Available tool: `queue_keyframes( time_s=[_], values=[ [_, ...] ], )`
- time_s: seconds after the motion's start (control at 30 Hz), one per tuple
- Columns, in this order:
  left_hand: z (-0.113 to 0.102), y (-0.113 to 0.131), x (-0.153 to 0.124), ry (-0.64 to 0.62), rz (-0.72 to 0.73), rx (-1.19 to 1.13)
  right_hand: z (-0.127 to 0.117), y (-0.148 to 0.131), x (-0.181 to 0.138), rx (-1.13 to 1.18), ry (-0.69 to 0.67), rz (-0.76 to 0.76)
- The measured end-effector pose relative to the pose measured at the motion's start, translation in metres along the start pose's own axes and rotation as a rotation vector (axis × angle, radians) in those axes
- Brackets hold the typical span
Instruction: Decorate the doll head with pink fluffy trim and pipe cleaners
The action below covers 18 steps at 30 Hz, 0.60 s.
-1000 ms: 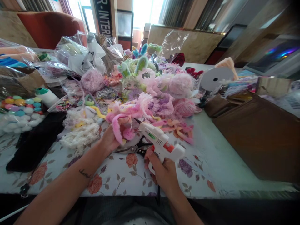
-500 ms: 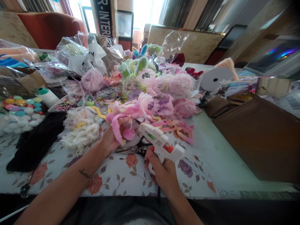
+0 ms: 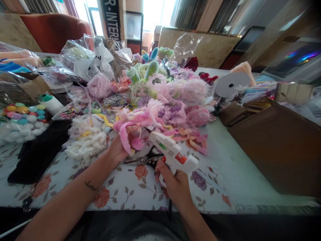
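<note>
My left hand is closed round a pink fuzzy pipe-cleaner ornament held just above the table. My right hand grips the handle of a white hot glue gun with an orange trigger. The gun's nozzle points left at the pink ornament and nearly touches it. Black-handled scissors lie on the flowered tablecloth between my two hands.
A heap of pink, purple and green fluffy craft pieces fills the table's middle. Coloured pompoms and a black cloth lie at the left, plastic bags behind. A brown box and a white disc stand at the right.
The glue gun has shifted very slightly to the right and tilted a little; both hands otherwise stay where they were.
</note>
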State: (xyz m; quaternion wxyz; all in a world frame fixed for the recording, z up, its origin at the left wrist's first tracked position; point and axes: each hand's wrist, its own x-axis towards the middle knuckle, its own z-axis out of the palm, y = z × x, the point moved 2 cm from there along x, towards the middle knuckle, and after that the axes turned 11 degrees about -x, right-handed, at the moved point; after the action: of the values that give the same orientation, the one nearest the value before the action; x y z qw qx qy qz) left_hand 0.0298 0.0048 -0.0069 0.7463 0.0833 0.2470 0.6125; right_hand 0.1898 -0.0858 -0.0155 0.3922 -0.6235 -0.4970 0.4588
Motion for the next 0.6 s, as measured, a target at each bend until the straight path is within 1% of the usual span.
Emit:
queue_keyframes(
  time_s=[0.2, 0.43, 0.6],
  values=[
    [0.0021, 0.0007, -0.0007, -0.003, 0.022, -0.005, 0.0006, -0.0014, -0.0006, 0.005, 0.047, 0.030],
    [-0.0011, 0.0015, 0.0007, 0.034, 0.041, 0.004, -0.0009, -0.0073, -0.0025, -0.010, 0.037, 0.023],
    [0.0011, 0.0020, -0.0008, 0.027, 0.024, 0.000, 0.0005, -0.0025, -0.0027, -0.014, 0.122, 0.046]
  ],
)
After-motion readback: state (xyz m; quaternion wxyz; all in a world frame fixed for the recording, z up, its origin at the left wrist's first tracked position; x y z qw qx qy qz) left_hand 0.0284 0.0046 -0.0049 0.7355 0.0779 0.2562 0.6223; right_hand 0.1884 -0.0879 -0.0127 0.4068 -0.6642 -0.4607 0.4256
